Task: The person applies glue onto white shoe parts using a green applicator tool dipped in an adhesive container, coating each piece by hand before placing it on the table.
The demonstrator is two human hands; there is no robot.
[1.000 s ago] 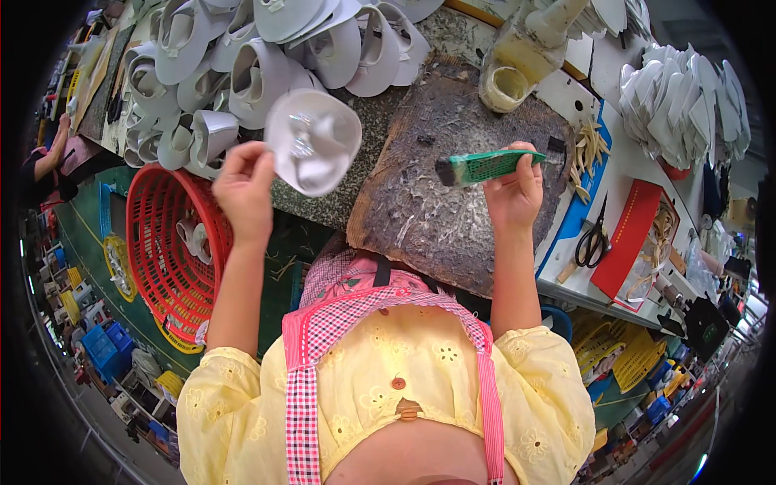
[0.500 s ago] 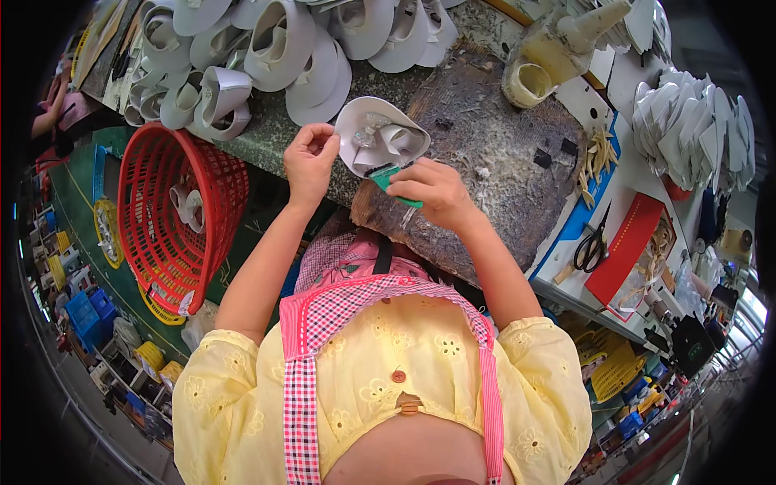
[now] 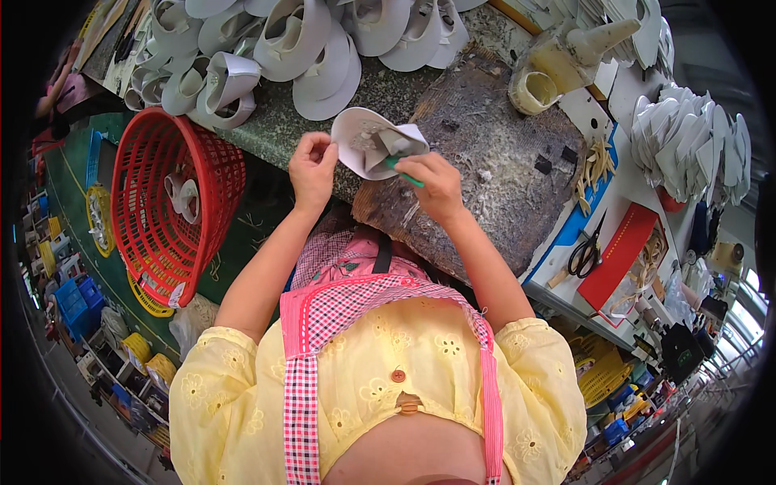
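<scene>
Between my hands, above the near left edge of a worn brown board [image 3: 501, 218], is a white curved piece [image 3: 354, 139], cupped like a shoe upper. My left hand [image 3: 314, 171] pinches its left edge between thumb and fingers. A brush with a green handle [image 3: 410, 175] is gripped in my right hand [image 3: 438, 186]. Its head reaches inside the piece at the right, where the white wall hides the bristles. A greyish patch shows on the piece's inner face.
Similar white pieces [image 3: 293, 40] are heaped at the far left of the table. A red basket [image 3: 220, 166] holding a few stands at left. A cloudy pot [image 3: 535, 93] sits far right on the board, with scissors [image 3: 584, 257], a red box [image 3: 616, 255] and stacked white pieces [image 3: 687, 145] beyond.
My right hand has moved the brush up and further into the white piece, so its dark bristles are now out of sight. The piece has tilted; my left hand keeps its pinch.
</scene>
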